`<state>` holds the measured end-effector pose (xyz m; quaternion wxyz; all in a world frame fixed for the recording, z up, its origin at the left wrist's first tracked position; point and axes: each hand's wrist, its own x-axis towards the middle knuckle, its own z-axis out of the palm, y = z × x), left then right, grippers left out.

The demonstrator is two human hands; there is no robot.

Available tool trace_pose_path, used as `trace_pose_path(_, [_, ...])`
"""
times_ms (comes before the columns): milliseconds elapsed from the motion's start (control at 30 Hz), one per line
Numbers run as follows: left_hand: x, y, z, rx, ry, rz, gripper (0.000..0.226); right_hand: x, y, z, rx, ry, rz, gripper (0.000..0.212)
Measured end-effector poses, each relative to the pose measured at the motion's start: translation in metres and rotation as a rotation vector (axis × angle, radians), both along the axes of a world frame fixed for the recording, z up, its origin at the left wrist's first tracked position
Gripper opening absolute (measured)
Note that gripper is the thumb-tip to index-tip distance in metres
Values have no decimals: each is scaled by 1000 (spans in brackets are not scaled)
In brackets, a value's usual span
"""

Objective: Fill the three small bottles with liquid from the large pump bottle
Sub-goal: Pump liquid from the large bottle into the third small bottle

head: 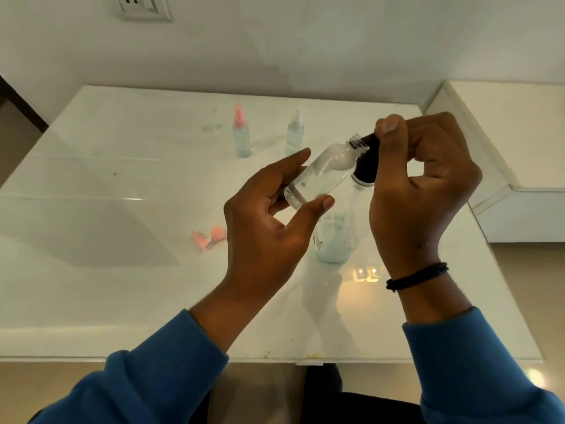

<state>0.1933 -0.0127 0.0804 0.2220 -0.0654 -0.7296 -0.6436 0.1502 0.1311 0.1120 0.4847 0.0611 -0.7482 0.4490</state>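
My left hand (269,215) holds a small clear bottle (324,172) between fingers and thumb, tilted, its open threaded neck pointing up and right at the black pump head (365,162). My right hand (422,185) is curled over that pump head, atop the large clear pump bottle (336,237) standing on the table. Some liquid lies in the tilted small bottle. Two more small bottles stand upright at the back, one with a pink spray cap (241,133) and one with a white cap (295,134). A loose pink spray cap (209,237) lies on the table left of my left hand.
The white glossy table (122,286) reaches to a white wall with a socket (142,6). A white ledge (519,166) borders the table's right side. The table's front edge runs just above my sleeves.
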Motion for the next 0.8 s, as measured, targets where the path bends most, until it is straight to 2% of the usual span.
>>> trace_pose_path(533, [-1,1,2,-49,52,9,47,1,2,10,25,41,-20,33])
trace_pose_path(800, [-1,0,1,-64,62,21,46,0,-2,2,-27,34,-12,30])
